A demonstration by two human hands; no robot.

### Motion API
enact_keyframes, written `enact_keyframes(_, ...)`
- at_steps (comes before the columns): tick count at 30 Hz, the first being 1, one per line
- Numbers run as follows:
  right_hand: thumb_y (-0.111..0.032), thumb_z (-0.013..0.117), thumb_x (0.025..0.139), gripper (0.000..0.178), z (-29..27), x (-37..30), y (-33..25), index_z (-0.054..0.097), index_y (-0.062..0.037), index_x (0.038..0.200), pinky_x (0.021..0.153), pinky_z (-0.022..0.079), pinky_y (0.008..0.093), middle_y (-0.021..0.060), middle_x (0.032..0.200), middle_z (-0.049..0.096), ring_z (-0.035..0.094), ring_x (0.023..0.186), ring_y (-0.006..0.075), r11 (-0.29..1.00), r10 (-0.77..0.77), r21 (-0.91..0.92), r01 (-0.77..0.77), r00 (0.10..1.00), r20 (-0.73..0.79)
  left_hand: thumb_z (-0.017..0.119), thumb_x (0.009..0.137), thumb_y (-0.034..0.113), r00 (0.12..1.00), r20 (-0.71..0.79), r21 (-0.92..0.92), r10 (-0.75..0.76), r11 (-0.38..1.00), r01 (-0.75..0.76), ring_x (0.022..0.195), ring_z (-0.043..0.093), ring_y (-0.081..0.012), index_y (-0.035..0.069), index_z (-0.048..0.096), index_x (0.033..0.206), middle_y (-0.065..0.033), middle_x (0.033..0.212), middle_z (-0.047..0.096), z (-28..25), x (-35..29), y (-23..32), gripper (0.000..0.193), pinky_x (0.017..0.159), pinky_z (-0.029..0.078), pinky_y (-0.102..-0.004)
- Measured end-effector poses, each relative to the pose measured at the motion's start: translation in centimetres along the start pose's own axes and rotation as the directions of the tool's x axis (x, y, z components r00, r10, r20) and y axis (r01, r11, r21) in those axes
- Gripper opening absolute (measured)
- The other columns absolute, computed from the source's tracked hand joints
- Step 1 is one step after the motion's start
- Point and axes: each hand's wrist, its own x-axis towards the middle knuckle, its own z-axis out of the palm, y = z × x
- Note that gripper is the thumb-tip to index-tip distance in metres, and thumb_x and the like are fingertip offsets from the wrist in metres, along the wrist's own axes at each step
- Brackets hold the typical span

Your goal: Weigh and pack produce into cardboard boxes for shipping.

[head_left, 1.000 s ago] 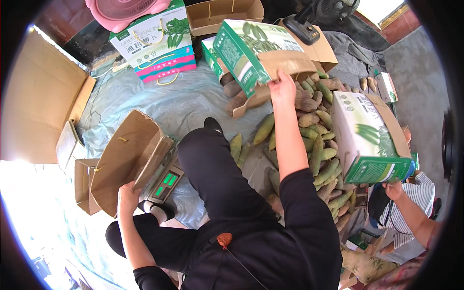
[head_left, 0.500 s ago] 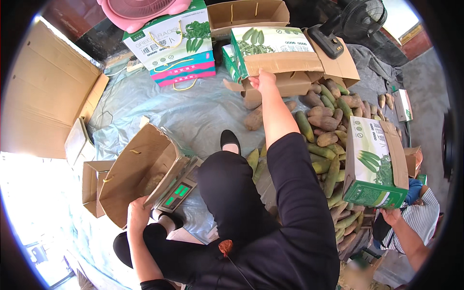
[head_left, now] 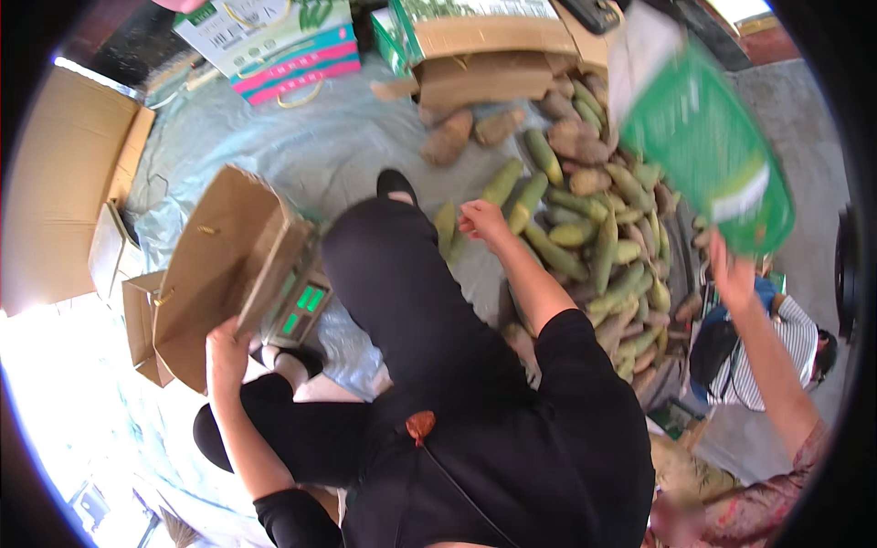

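Observation:
My left hand (head_left: 227, 361) grips the near edge of an upright-open cardboard carton (head_left: 215, 265). The carton rests on a weighing scale (head_left: 300, 306) with a lit green display. Over the floor sheet, beside the left edge of the radish heap, is my right hand (head_left: 484, 224). Its fingers are loosely curled, with nothing visible in them. Close to it lie several long green radishes (head_left: 573, 233). Farther back, a carton lies on its side, its brown flap (head_left: 489, 38) toward me.
On the right a co-worker's hand (head_left: 734, 279) holds up a green and white carton (head_left: 708, 137), blurred by motion. Another person in a striped shirt (head_left: 772, 361) is beyond. Stacked boxes (head_left: 297, 64) stand at the back left. Loose brown-skinned radishes (head_left: 448, 137) lie on the sheet.
My right hand has let go of the far carton's flap and come back toward me beside the radishes. My left hand keeps its grip. The co-worker's carton has risen and tilted.

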Motion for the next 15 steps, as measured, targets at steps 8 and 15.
enact_keyframes(8, -0.019, 0.055, 0.08, 0.018, -9.4, -7.0, 14.9, 0.064, -0.0025, 0.077, 0.053, 0.046, 0.0309, 0.0086, 0.064, 0.061, 0.06, 0.056, 0.0183, 0.821, -0.01, -0.57, -0.041, 0.996, -0.086, 0.062, 0.075, 0.001, 1.0, 0.019, 0.042, -0.005, 0.999, 0.004, 0.082, 0.064, -0.035, -0.003, 0.062, 0.104, -0.0232, 0.087, 0.065, 0.3, -0.1, 0.3, 0.029, 0.076, 0.047, -0.0379)
enact_keyframes(15, -0.017, 0.06, 0.08, 0.014, -14.2, -4.8, 16.9, 0.065, -0.0042, 0.082, 0.054, 0.05, 0.0345, 0.0086, 0.071, 0.065, 0.063, 0.062, 0.0221, 0.787, -0.149, -0.616, -0.014, 0.966, -0.212, 0.062, 0.075, 0.002, 0.998, 0.042, 0.06, 0.045, 0.997, -0.048, 0.081, 0.064, -0.0346, -0.002, 0.062, 0.104, -0.0231, 0.086, 0.065, 1.0, 0.2, 1.6, 0.03, 0.076, 0.047, -0.0379)
